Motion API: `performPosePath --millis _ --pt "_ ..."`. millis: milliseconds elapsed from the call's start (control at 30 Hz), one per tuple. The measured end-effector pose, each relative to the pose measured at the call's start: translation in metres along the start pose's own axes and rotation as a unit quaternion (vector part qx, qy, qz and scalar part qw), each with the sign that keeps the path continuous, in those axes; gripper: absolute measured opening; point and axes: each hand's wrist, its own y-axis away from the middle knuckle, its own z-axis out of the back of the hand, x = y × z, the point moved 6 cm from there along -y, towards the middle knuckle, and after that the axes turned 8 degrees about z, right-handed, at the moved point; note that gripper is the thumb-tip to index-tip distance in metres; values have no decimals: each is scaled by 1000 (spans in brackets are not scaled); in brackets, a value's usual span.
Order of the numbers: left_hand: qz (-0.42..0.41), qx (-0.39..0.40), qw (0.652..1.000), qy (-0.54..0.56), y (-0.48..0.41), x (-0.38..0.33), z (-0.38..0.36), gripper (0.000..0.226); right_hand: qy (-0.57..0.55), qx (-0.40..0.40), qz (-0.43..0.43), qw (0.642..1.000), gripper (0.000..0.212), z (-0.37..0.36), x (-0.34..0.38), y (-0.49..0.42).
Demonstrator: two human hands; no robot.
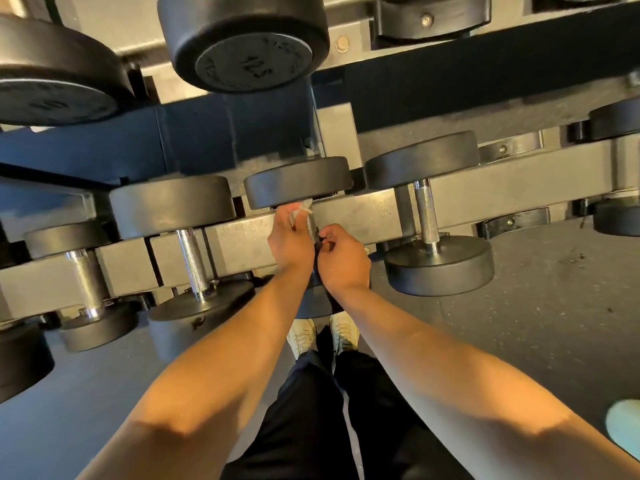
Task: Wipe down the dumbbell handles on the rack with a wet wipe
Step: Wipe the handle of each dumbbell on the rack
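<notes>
A black dumbbell lies on the lower tier of the grey rack, straight below me. Its chrome handle shows between my two hands. My left hand holds a crumpled white wet wipe against the far end of the handle, close to the far head. My right hand has its fingers curled at the near end of the handle, over the near head, which is mostly hidden by my wrists.
More dumbbells with chrome handles sit on the same tier: one to the right, two to the left. Larger black dumbbells hang over the upper tier. My shoes stand on the grey rubber floor.
</notes>
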Motion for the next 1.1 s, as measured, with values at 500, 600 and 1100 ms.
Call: performPosePath --millis 500,600,1100 --pt "5 161 962 -222 25 30 12 25 10 -6 9 1000 21 0 -1 17" --pt "30 95 990 -100 16 26 24 24 9 -4 19 1000 21 0 0 16" --pt "0 144 968 -205 22 36 8 20 6 -4 16 1000 18 3 0 16"
